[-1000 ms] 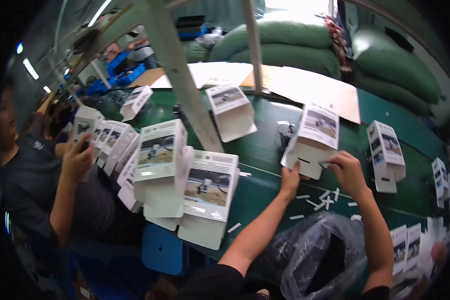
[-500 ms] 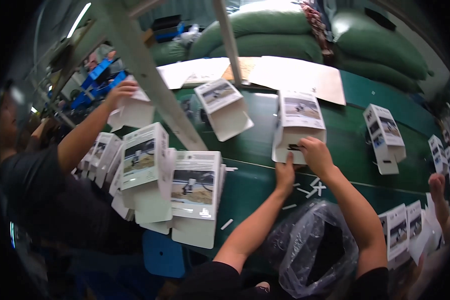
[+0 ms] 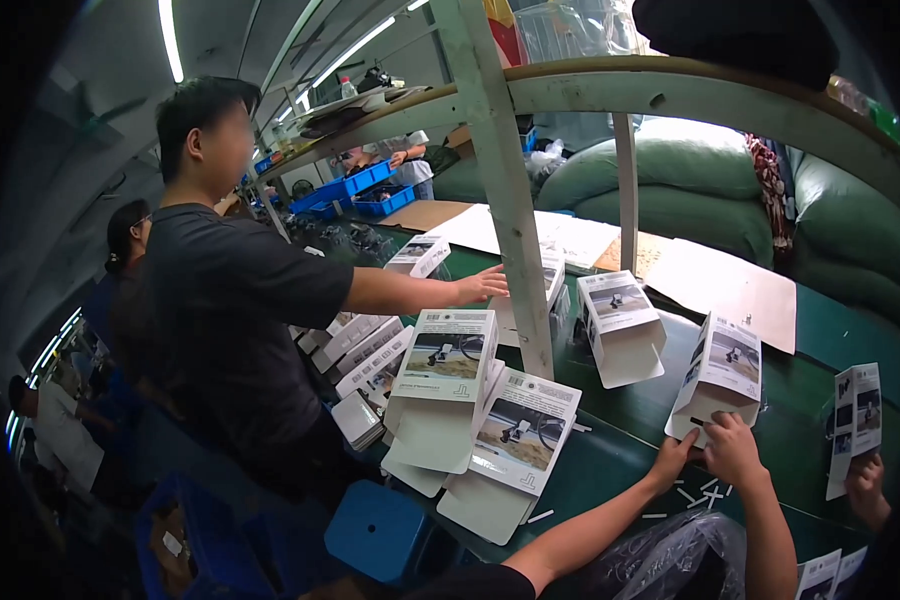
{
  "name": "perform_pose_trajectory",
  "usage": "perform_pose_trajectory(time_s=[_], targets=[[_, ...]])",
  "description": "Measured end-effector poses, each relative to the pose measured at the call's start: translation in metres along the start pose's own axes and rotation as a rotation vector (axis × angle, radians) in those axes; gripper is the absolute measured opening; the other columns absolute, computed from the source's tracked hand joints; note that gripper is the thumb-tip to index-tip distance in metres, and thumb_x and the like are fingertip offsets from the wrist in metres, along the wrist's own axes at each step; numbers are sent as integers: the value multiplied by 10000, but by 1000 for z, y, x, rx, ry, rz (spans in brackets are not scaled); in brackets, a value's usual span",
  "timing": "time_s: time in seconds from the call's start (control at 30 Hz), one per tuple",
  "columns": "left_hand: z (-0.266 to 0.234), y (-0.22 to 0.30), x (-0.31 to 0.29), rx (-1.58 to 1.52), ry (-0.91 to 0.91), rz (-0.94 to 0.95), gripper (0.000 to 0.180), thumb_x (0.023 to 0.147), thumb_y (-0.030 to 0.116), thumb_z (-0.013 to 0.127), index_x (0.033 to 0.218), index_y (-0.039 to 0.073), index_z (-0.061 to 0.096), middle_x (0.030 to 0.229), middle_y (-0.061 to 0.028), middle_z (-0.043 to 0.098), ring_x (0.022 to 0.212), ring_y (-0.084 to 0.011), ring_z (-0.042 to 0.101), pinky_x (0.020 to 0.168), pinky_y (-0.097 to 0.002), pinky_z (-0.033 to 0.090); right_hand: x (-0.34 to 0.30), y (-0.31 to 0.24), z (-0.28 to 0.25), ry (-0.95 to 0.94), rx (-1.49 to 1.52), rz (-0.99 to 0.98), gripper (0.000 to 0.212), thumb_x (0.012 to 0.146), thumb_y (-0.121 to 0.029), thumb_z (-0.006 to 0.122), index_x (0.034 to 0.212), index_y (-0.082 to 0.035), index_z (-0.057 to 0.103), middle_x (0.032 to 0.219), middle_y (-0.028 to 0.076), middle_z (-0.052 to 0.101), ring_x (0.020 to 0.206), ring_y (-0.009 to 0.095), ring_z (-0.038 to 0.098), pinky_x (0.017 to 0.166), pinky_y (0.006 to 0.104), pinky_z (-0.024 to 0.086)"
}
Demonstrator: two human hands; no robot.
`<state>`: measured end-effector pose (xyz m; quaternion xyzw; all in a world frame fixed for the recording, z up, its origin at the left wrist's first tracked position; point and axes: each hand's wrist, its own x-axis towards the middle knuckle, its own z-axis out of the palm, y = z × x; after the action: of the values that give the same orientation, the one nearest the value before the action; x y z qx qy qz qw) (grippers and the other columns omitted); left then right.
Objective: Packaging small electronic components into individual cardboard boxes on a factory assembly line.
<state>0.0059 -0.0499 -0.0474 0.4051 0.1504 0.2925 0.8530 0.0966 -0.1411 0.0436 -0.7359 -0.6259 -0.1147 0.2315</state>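
Observation:
A white printed cardboard box (image 3: 732,358) lies in front of me on the green table, its flap pointing toward me. My left hand (image 3: 673,462) grips the flap's near edge from the left, thumb at the edge and the other fingers partly hidden. Bent and closed, my right hand (image 3: 732,450) presses its fingertips on the same flap, beside a small dark strip (image 3: 699,421). Whether the fingertips also pinch this strip is hard to see. Several white sticks (image 3: 708,495) lie scattered just below my hands.
Stacked boxes (image 3: 526,432) stand to my left, near a blue stool (image 3: 378,530). Another box (image 3: 620,325) lies farther back. A co-worker (image 3: 245,300) reaches across at left; another person's hand (image 3: 867,490) holds a box at right. A clear plastic bag (image 3: 675,560) sits below my arms. A wooden post (image 3: 510,190) rises ahead.
The view has swung left and up. Both my hands stay at the same box's flap. The left co-worker's arm now extends toward a box behind the post; at right a hand now holds a box.

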Motion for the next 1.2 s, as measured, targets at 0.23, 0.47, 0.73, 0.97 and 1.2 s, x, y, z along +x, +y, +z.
perform_pose_trajectory(time_s=[0.23,0.47,0.73,0.97,1.2], targets=[[-9,9,3,211,-437,-115,439,794,-5,577,1217,-6,461,1049,-114,607,906,-175,609,782,-270,511,-31,28,3,-96,-329,38,346,725,-91,560,1066,-35,574,1050,116,577,912,279,537,774,337,435],[-25,33,17,103,30,-113,163,747,-40,379,737,81,487,697,-65,539,586,-141,531,469,-229,397,-47,3,-44,20,-195,107,395,716,-25,574,1109,-41,533,1104,131,543,951,286,535,816,335,457],[-27,36,22,-87,349,40,207,907,192,505,1031,32,464,763,-91,570,647,-176,593,539,-254,500,-167,-104,-123,-669,197,-42,95,772,-127,576,854,-80,592,831,84,574,736,261,563,661,332,479],[-40,42,30,-4,325,152,276,935,145,481,1159,-7,429,873,-124,580,776,-185,623,655,-286,549,-197,-105,-86,-569,48,-154,90,788,-173,596,845,-103,596,839,71,545,746,266,543,669,358,470],[-33,38,31,-70,376,217,269,927,83,452,1174,-15,413,924,-136,565,771,-197,621,677,-286,553,-179,-93,-118,-615,156,-42,73,788,-157,617,815,-93,596,892,63,573,767,226,566,654,318,470]])
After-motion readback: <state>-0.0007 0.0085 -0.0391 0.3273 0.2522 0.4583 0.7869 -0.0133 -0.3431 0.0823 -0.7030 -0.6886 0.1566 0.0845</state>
